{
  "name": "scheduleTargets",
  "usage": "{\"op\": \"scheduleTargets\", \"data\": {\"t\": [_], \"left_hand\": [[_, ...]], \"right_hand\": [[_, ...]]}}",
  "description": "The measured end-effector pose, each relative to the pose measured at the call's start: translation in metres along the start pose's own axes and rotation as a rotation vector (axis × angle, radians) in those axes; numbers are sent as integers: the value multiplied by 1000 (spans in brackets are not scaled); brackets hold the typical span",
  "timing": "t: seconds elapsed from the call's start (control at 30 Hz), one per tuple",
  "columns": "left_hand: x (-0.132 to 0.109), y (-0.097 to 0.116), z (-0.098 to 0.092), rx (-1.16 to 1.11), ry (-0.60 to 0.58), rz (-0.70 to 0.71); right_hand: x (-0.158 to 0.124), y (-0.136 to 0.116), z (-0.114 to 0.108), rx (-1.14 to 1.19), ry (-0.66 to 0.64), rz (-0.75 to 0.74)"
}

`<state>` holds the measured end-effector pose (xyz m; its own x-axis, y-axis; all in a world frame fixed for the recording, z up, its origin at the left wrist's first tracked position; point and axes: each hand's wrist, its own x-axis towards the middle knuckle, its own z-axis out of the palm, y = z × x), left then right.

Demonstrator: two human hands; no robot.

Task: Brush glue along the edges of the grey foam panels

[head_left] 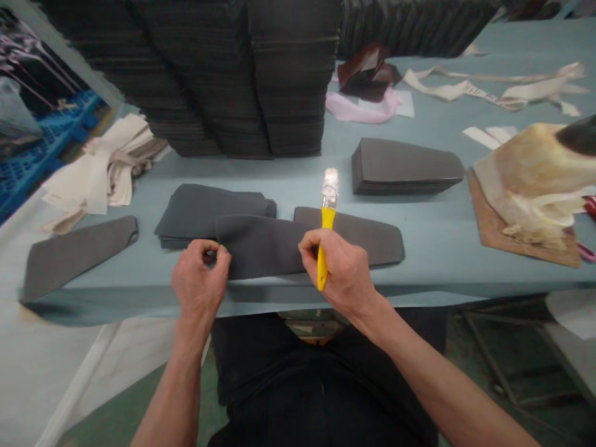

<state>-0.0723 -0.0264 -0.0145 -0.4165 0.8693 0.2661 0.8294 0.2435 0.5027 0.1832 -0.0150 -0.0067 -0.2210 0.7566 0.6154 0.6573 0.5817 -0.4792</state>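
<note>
My left hand (pixel 202 276) is closed, thumb and forefinger pinching the left end of a dark grey flat panel (pixel 261 246). In my right hand (pixel 342 267) is a paintbrush (pixel 328 217) with a yellow handle, its whitish, coated bristles pointing away from me. The fingertips of that same hand also meet the panel's right end. Partly under the panel, to the right, lies another grey piece (pixel 372 238). A small pile of similar dark pieces (pixel 212 208) sits just behind my left hand.
Tall stacks of dark pieces (pixel 200 81) rise at the back. A neat grey stack (pixel 407 164) stands right of the brush, and a single piece (pixel 79 254) lies far left. Pale fabric strips (pixel 112 164) are at left. A stained, yellowish container (pixel 535 174) rests on a brown board (pixel 493 217).
</note>
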Motion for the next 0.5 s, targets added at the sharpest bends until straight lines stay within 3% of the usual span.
{"op": "scheduleTargets", "data": {"t": [0.3, 0.5], "left_hand": [[1, 42, -28, -293, 6, 22], [11, 75, -13, -378, -206, 277]], "right_hand": [[10, 22, -49, 5, 134, 66], [1, 55, -80, -24, 207, 217]]}}
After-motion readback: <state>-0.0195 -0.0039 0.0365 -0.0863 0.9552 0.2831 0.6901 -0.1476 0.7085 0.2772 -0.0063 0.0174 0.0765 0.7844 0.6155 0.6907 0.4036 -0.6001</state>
